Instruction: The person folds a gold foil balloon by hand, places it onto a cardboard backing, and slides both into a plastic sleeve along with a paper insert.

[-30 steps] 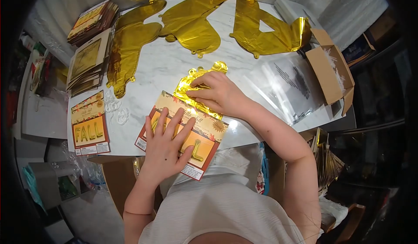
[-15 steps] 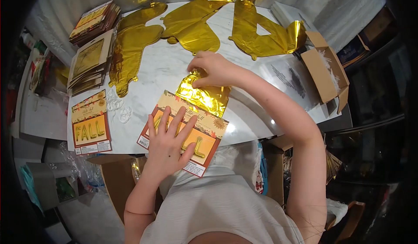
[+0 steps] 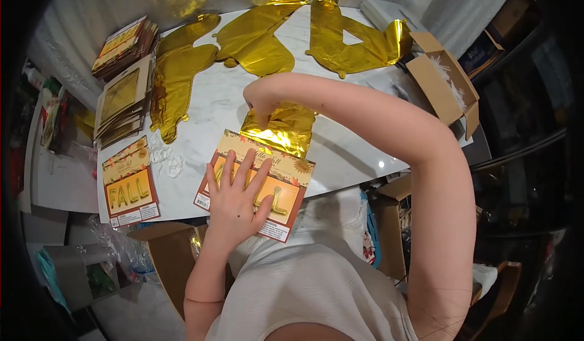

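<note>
Gold foil [image 3: 291, 123] beyond left hand [image 3: 236, 196], partly under right hand [image 3: 264, 94]

You are seeing crinkled, glossy foil [image 3: 289, 125] gleaming like metal; your card [image 3: 291, 186] is looking like smooth printed paper, the marbled counter [image 3: 347, 137] is shining, the box [image 3: 428, 92] is showing matt cardboard.

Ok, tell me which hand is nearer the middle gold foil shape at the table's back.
Right. The right hand is just short of the middle gold shape; the left hand is farther away, flat on the printed card.
</note>
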The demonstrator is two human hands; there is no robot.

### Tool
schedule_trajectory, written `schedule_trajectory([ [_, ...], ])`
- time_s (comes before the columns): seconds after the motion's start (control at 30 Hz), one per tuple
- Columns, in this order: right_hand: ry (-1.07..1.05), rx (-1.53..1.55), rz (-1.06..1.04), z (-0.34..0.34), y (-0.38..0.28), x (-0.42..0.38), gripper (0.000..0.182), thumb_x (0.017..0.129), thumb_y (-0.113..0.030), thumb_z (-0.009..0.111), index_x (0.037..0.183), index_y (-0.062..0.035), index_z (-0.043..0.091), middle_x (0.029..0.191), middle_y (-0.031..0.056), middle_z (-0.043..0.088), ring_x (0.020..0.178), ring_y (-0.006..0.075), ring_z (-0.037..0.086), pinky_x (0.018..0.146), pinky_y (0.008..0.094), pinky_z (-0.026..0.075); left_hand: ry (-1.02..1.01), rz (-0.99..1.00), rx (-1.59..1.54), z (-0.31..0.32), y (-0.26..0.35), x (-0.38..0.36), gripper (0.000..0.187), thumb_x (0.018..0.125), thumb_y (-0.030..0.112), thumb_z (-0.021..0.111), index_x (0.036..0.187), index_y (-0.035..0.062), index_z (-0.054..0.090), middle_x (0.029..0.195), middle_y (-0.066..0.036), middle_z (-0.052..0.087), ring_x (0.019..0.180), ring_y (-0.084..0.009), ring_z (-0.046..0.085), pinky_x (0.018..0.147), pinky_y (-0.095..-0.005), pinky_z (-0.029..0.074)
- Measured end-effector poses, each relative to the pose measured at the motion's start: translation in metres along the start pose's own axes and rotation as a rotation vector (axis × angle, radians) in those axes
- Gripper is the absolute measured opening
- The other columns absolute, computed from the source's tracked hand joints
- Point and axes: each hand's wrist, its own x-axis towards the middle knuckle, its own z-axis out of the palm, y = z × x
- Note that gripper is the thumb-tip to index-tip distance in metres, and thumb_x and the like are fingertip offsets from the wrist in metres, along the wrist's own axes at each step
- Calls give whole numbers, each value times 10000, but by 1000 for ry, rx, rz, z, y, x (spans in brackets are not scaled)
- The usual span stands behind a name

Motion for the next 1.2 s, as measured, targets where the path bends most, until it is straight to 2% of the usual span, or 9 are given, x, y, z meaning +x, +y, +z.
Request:
schedule_trajectory([
  [0.1,-230,-147,-41,-20,-12,4,574,696,-369,971,1111,-7,809,1039,153,799,868,264,732,747,398,574,-15,-19,-5,-2,2,0,650,954,360,670,1578,212,566,1668,-123,454,1561,-433,343,1264,-706,142],
  [0.13,-228,-141,-37,-27,-19,-1,574,696,-369,971,1111,-7,809,1039,153,799,868,264,732,747,398,574,-18,-12,-5,-2,2,0,650,954,360,670,1578,212,566,1668,-123,454,1561,-433,343,1264,-706,142],
  [0.23,-390,-205,93,-44,-47,-15,471,800,-391,913,1126,-65,817,1077,76,787,874,223,704,797,384,571,-12,-16,-8,-2,3,0,639,956,362,663,1570,206,574,1661,-126,463,1558,-430,348,1268,-699,139],
  [0.37,-396,-296,7,-55,-71,-25,420,829,-373,889,1150,-113,819,1105,46,787,935,211,703,872,386,560,-7,-17,-1,-3,3,2,640,949,357,659,1563,192,575,1650,-138,472,1549,-440,357,1258,-712,150],
  [0.47,-504,-427,-13,-56,-76,-15,379,858,-346,862,1173,-139,821,1163,31,793,1023,210,713,955,401,538,-7,-17,1,-4,3,0,641,949,358,657,1562,188,576,1648,-142,474,1547,-441,359,1256,-711,154],
  [0.53,-384,-599,-147,-60,-76,-25,354,885,-325,833,1182,-134,822,1197,24,796,1065,215,722,982,412,527,-14,-19,6,-4,3,0,637,957,371,652,1564,192,575,1654,-141,468,1552,-435,357,1266,-694,146],
  [0.73,-550,-363,126,-30,-43,25,365,881,-315,839,1198,-137,823,1214,26,796,1066,221,729,971,410,531,5,-11,5,-3,4,-1,644,942,346,671,1560,189,583,1643,-145,482,1539,-444,376,1253,-701,168],
  [1.17,-546,-264,30,-61,-71,-20,361,892,-314,812,1221,-167,797,1275,17,778,1114,210,705,976,422,518,-7,7,1,-5,1,0,644,935,346,680,1550,179,589,1638,-148,482,1532,-453,381,1249,-705,178],
  [1.2,-573,-184,60,-58,-74,-22,375,903,-318,798,1247,-170,789,1325,27,758,1169,222,687,1000,427,508,-8,1,-1,-5,2,0,641,934,349,681,1545,178,592,1639,-148,479,1533,-452,378,1250,-704,177],
])
